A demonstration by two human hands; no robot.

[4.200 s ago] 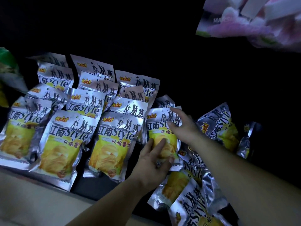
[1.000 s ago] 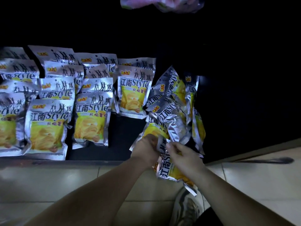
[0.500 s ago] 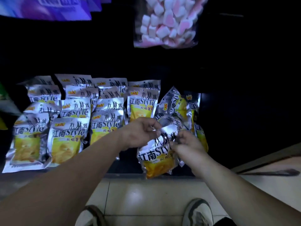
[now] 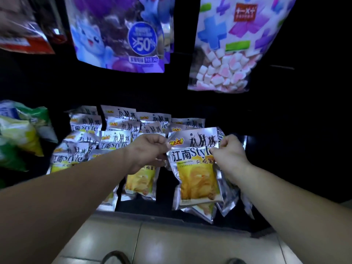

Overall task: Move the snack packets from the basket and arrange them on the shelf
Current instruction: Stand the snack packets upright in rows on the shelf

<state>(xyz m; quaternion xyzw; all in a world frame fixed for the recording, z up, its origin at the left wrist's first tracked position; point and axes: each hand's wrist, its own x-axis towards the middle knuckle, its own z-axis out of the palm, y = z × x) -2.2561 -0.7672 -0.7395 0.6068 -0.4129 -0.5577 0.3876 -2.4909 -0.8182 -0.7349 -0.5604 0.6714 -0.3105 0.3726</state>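
The silver foil chip packet with the yellow front [image 4: 196,168] is held upright, with the dark shelf [image 4: 165,189] beneath and behind it. It is pinched by its top corners: the left hand [image 4: 146,151] curls onto the left corner, the right hand [image 4: 230,151] onto the right.

Behind and below that packet droops a loose cluster of the same silver packets [image 4: 226,197]. I cannot tell whether the right hand carries them too or they lean on the shelf. That is my worry. A corner pinch on slick foil is a thin hold, and if extras are riding along, releasing this one could spill them onto the pale tiled floor [image 4: 171,242] below.

Left of the packet stand overlapping rows of packets [image 4: 114,141]; a careless nudge could topple the nearest. Above it hangs a clear bag of pink and white marshmallows [image 4: 222,73], which a raised packet could knock.
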